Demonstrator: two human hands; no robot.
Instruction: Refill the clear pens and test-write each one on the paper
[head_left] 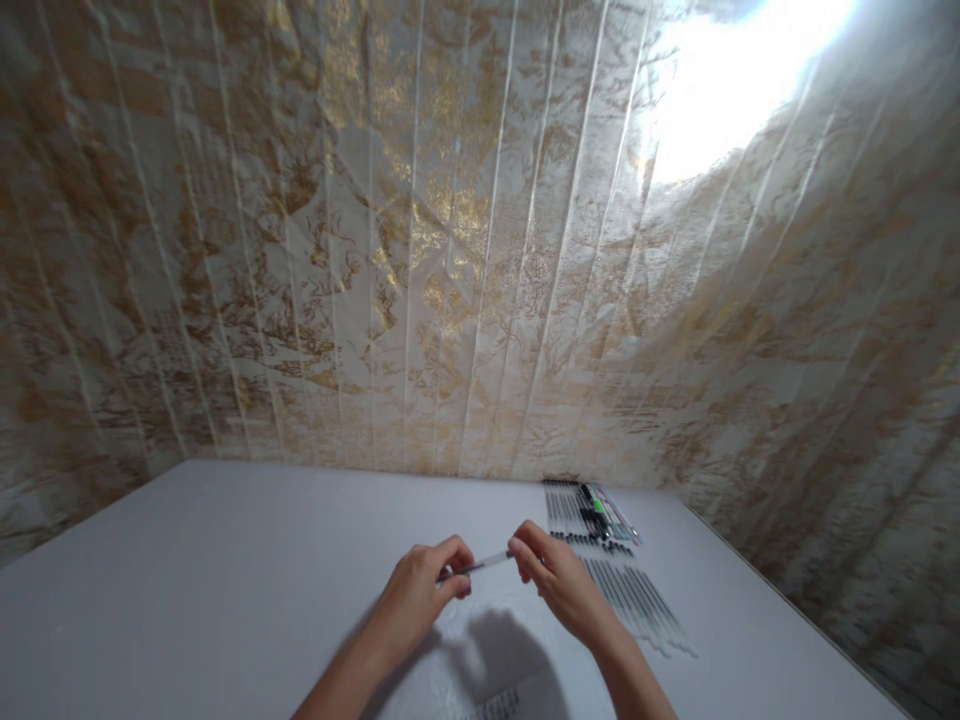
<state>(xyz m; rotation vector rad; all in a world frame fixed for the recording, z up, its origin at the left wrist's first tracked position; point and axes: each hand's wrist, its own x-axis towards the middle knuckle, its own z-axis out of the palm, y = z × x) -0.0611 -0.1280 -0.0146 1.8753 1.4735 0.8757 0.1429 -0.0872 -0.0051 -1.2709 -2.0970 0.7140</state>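
A slim pen (pixel 491 561) with a clear barrel and a dark section spans the gap between my two hands, above the white table. My left hand (pixel 424 588) pinches its dark end between thumb and fingers. On the other side, my right hand (pixel 551 572) grips the opposite end with closed fingertips. The very tip at my right fingers is hidden. Just beyond my right hand lie a row of thin dark refills or pen parts (pixel 634 595) and a line of small black pieces (pixel 581 539).
At the table's (pixel 187 600) back right are slim pens (pixel 562 508) in a row, beside black and green markers (pixel 598 508). A clear plastic sheet or bag (pixel 499 700) with dark print lies at the near edge. A patterned curtain (pixel 375 300) hangs behind.
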